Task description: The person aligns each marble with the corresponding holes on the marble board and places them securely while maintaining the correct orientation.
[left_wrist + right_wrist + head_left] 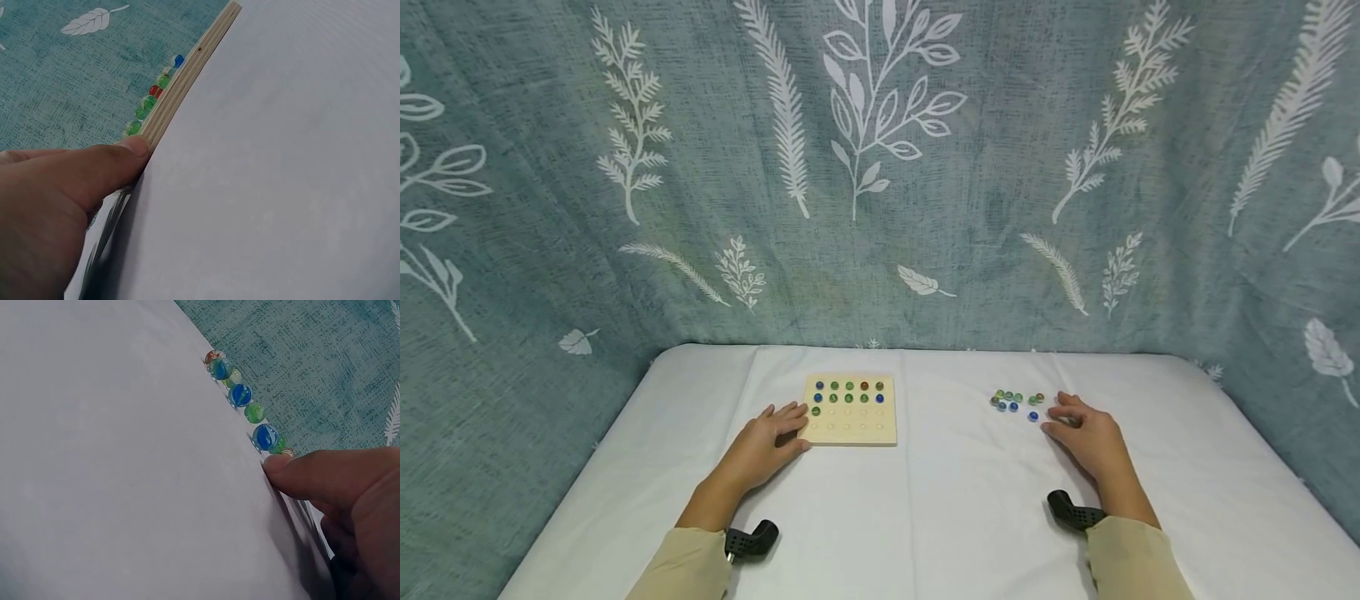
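Note:
A pale wooden board [857, 421] with rows of shallow dimples lies left of centre. Glass marbles [849, 398] fill its back two rows, and a single green marble [816, 412] sits at the left of the third. My left hand [769, 443] is at the board's left side, fingers spread, with the thumb [134, 147] against its edge. Over on the right, my right hand [1088, 433] is beside a loose group of marbles [1009, 398]. A blue marble [1033, 416] lies closest to its fingertips. Thumb and fingers are apart, and nothing shows between them.
White cloth [955, 500] covers the table, and a teal leaf-patterned curtain [985, 275] hangs behind and at both sides. Each wrist wears a black device [752, 540]. The loose marbles in the right wrist view [240, 395] lie on the cloth.

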Tool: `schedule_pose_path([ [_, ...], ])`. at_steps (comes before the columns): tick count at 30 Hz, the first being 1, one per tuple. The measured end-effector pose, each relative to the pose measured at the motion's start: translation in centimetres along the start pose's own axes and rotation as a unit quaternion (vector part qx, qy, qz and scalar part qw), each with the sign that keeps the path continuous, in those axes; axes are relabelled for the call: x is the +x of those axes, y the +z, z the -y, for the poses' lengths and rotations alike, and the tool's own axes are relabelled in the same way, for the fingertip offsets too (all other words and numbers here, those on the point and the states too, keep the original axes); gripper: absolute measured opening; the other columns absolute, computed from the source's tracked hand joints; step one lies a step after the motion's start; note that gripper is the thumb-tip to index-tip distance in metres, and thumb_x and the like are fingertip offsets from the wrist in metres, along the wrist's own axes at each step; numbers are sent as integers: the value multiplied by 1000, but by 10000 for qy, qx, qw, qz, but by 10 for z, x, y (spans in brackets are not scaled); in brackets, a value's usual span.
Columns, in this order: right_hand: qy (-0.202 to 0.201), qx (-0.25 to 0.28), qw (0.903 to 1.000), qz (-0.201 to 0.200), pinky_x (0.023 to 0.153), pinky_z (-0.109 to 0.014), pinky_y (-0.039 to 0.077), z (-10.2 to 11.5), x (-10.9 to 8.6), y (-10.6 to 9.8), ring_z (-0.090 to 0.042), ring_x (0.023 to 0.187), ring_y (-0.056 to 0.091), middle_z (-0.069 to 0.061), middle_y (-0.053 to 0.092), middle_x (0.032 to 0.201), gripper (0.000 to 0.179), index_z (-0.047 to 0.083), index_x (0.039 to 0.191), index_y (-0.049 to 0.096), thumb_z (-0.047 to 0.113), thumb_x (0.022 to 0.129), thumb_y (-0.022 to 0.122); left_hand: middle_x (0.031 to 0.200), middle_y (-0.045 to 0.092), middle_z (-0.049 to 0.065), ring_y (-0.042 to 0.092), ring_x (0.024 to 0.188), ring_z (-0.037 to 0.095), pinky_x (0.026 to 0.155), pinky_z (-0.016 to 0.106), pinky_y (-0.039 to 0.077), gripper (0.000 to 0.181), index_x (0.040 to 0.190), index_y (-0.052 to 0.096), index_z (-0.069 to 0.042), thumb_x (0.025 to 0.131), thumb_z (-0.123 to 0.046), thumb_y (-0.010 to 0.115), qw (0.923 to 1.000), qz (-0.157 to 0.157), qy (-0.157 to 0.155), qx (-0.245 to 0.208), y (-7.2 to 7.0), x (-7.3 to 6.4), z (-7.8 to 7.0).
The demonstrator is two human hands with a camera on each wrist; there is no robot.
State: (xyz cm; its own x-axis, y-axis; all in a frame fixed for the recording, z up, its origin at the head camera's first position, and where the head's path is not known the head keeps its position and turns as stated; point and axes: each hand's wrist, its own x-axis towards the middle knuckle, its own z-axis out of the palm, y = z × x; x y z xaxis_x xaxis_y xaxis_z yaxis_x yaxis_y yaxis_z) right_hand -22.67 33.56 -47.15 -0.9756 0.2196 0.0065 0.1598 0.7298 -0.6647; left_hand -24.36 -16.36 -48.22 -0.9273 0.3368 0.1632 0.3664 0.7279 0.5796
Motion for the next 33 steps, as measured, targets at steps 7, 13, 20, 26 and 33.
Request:
schedule_pose_path([
  [7,-153,-15,9997,177,117,-62,22,4,-2,2,-38,148,24,-15,34,157,49,0,128,64,32,91,71,146,52,0,40,142,22,124,46,19,48,129,66,-7,87,-29,76,10000,-5,-15,93,1,0,0],
  [13,-474,-11,9987,162,116,-61,25,6,-2,6,-38,147,27,-14,38,155,48,3,129,64,33,92,70,147,51,0,40,143,22,124,46,20,49,130,65,-7,88,-29,75,10000,27,-7,93,1,0,-2],
  [20,-608,-30,9981,82,116,-60,27,7,-1,9,-40,145,30,-16,40,154,43,2,127,65,27,93,70,147,51,0,39,143,23,123,47,20,49,131,65,-8,88,-29,75,9999,35,-92,97,1,-1,-3],
  [26,-619,-107,9980,58,115,-61,28,7,-1,10,-41,144,32,-17,40,154,44,1,129,64,26,93,69,147,50,-1,38,144,23,122,52,22,49,131,65,-9,88,-30,75,9998,44,-155,121,1,-2,-2],
  [33,-670,-113,9977,25,113,-62,29,11,-2,9,-45,141,33,-20,38,154,44,0,129,63,24,93,69,147,51,0,39,143,23,123,48,21,49,131,65,-8,88,-30,74,9999,14,-80,113,0,-1,-2],
])
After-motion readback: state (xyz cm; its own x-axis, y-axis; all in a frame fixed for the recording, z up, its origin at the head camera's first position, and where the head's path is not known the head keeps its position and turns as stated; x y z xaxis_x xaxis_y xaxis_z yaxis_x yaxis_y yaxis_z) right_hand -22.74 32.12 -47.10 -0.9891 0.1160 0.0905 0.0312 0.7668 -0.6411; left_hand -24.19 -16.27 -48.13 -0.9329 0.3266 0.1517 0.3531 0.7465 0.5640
